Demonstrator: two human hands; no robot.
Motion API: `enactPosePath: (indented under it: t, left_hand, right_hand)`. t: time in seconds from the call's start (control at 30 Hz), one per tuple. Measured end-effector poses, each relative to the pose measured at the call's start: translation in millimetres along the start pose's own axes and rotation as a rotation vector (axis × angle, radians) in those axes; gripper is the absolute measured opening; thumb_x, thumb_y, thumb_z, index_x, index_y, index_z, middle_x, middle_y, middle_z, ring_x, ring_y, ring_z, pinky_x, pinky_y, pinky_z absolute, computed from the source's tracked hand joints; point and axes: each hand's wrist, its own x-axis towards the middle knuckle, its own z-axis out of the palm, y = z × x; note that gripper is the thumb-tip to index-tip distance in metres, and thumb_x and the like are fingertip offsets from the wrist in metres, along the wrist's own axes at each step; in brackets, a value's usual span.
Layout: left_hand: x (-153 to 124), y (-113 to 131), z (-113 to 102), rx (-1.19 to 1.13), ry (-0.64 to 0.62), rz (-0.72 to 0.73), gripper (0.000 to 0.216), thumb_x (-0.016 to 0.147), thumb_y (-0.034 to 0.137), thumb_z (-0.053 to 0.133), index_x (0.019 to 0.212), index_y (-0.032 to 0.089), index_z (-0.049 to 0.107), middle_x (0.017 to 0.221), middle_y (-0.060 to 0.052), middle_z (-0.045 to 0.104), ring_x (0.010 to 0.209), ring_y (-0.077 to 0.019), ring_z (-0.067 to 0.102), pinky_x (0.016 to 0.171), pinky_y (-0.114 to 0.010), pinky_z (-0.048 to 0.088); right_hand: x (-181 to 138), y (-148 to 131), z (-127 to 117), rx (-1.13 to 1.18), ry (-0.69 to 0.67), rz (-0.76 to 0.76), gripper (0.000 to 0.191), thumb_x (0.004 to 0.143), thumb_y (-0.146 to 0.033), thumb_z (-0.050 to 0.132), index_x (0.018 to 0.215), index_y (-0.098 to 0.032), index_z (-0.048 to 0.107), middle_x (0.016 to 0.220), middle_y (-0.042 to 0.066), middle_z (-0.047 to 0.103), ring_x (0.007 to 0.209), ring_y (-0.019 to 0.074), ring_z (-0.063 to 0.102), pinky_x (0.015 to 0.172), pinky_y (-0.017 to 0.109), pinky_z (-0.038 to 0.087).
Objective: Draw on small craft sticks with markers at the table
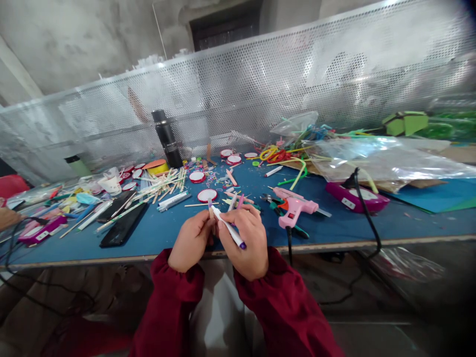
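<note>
Both hands meet at the near edge of the blue table [409,223]. My right hand [245,243] is closed around a white marker with a purple end [232,233], held slanted. My left hand [191,240] is closed in a pinch on a small stick-like piece [210,207] that pokes up beside the marker's tip; what it is stays unclear. Both sleeves are dark red. A round red-rimmed white disc [207,195] lies just beyond my hands.
A pink glue gun [293,206] with a black cord lies right of my hands, pliers beside it. A black phone [122,229], sticks and straws lie left. A black bottle [167,139] stands at the back. Plastic bags and a purple device [357,197] lie right.
</note>
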Motion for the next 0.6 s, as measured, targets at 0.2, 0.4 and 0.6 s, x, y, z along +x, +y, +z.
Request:
enactPosePath:
  t: [0.2, 0.4, 0.6]
  left_hand:
    - [0.2, 0.6, 0.2, 0.000, 0.005, 0.007, 0.036, 0.104, 0.045, 0.044, 0.078, 0.021, 0.052, 0.063, 0.003, 0.053, 0.058, -0.0143, 0.049, 0.059, -0.027, 0.037]
    - [0.7, 1.1, -0.1, -0.002, 0.005, 0.007, 0.035, 0.104, 0.044, 0.043, 0.081, 0.021, 0.054, 0.064, 0.003, 0.053, 0.058, -0.0141, 0.049, 0.059, -0.027, 0.037]
    - [-0.1, 0.1, -0.2, 0.014, 0.008, 0.006, 0.036, 0.104, 0.044, 0.044, 0.078, 0.021, 0.053, 0.063, 0.003, 0.054, 0.058, -0.0145, 0.049, 0.059, -0.027, 0.036]
  right_hand:
    - [0.0, -0.2, 0.5, 0.002, 0.001, 0.006, 0.009, 0.093, -0.017, 0.058, 0.092, -0.025, 0.063, 0.084, 0.000, 0.075, 0.081, 0.0191, 0.070, 0.098, 0.042, 0.044]
    - [1.2, -0.7, 0.6, 0.014, -0.017, -0.003, 0.010, 0.094, -0.017, 0.058, 0.091, -0.024, 0.063, 0.083, -0.001, 0.075, 0.081, 0.0186, 0.069, 0.097, 0.041, 0.044]
    - [1.6, -0.1, 0.7, 0.011, -0.002, -0.002, 0.009, 0.094, -0.017, 0.059, 0.092, -0.024, 0.064, 0.085, 0.000, 0.075, 0.082, 0.0190, 0.069, 0.096, 0.041, 0.045]
